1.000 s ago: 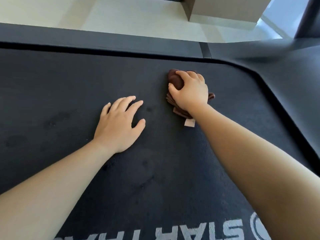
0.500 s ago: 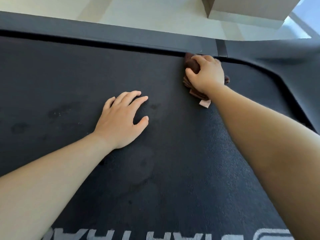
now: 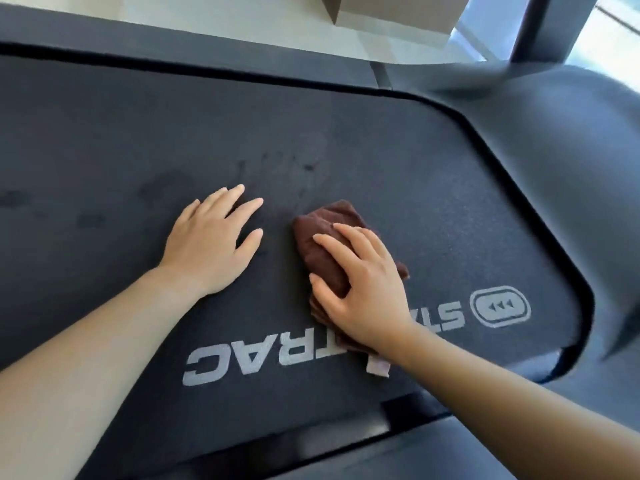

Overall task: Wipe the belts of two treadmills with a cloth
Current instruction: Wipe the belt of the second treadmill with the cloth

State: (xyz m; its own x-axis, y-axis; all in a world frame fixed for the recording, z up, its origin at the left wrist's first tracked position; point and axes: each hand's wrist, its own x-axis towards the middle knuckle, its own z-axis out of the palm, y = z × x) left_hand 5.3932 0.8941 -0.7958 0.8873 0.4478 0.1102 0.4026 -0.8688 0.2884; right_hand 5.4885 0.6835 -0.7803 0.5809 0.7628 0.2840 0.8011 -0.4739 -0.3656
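Pressing down on the brown folded cloth (image 3: 325,233), the right hand (image 3: 363,282) lay with its fingers spread and nearly straight across the top, thumb against the cloth's side, so it was pushing flat rather than clutching a bunched wad. A pale fabric tag (image 3: 378,367) trailed from under the wrist. Just beside it, apart from the cloth, the left hand (image 3: 214,240) rested palm down with fingers straight, holding nothing and apparently bracing the body.

Both hands sat on the dark grey textured treadmill belt (image 3: 433,202). Half a second earlier the cloth had been up against the far black side rail (image 3: 207,53); by this moment it had been drawn back across the belt towards the person and covered part of the silver printed logo (image 3: 502,306). That read as the return half of a crosswise stroke.

Darker smudges (image 3: 166,188) remained on the belt beyond and to the left of the left hand, a patch the cloth did not look to have reached. I judged the first belt only partly wiped. No second treadmill was in view, so most of the task looked still ahead.
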